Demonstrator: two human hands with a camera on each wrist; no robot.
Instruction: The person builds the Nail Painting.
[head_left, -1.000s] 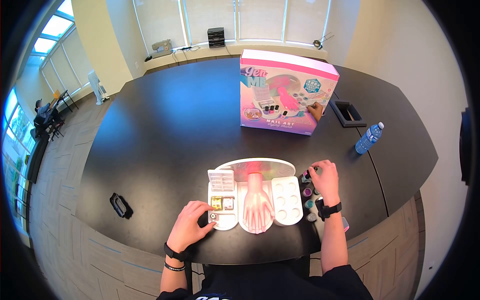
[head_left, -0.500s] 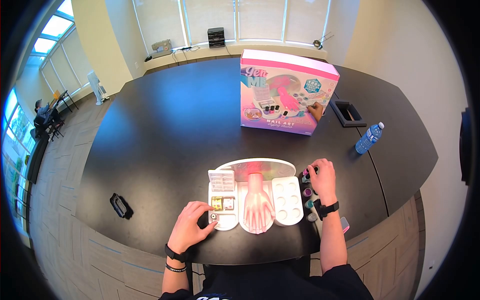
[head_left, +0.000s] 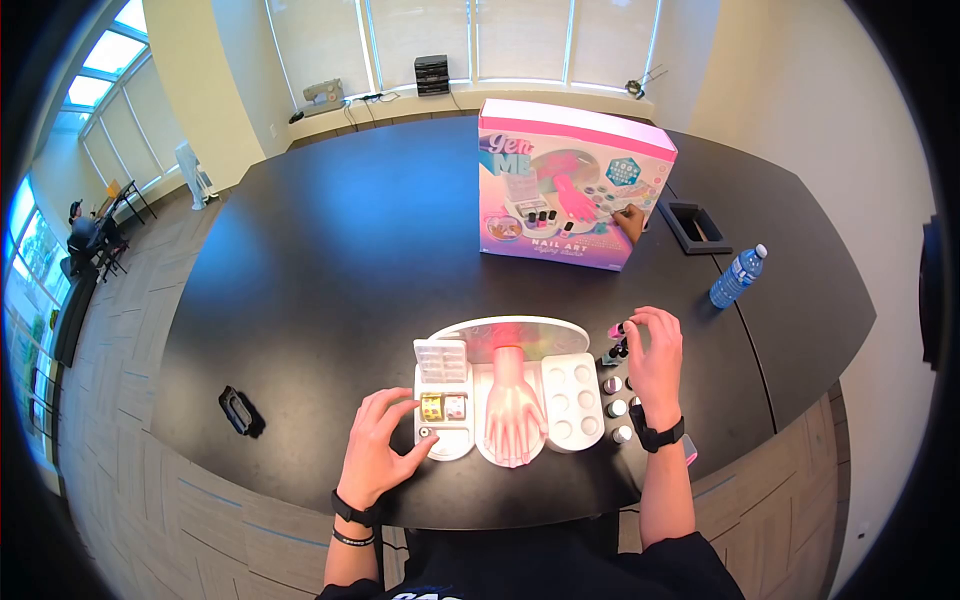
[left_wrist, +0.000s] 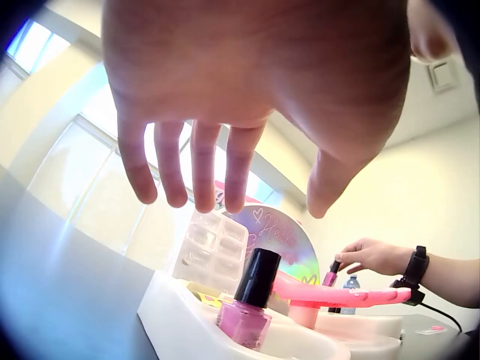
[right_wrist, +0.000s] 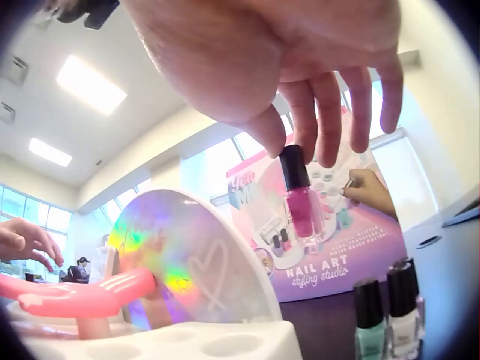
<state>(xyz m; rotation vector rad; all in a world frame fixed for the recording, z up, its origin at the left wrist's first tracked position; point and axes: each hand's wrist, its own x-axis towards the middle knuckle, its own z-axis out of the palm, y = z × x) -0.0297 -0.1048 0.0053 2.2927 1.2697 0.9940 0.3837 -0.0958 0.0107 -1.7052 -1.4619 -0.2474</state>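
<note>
The right hand (head_left: 655, 365) pinches the black cap of a magenta polish bottle (right_wrist: 304, 202), lifted beside other bottles (right_wrist: 370, 322). My left hand (head_left: 377, 447), fingers relaxed and spread, hovers at the left tray (head_left: 458, 443); a pink polish bottle (left_wrist: 245, 319) stands in that tray below it, in no grip. Two small rolls, one yellow (head_left: 432, 406), lie in the tray behind. Between the hands a pink model hand (head_left: 513, 415) lies palm down in front of an iridescent oval panel (right_wrist: 180, 262). To its right is a white tray with round wells (head_left: 573, 402).
A large pink box (head_left: 570, 190) stands at the back of the dark table (head_left: 300, 300). A water bottle (head_left: 737, 277) and a black square tray (head_left: 695, 228) are on the right. Small jars (head_left: 617, 408) line the right tray's side. A black object (head_left: 240, 410) lies far left.
The right hand has risen and moved slightly right with the magenta bottle out from the group. The left hand's fingers have shifted slightly back from the tray.
</note>
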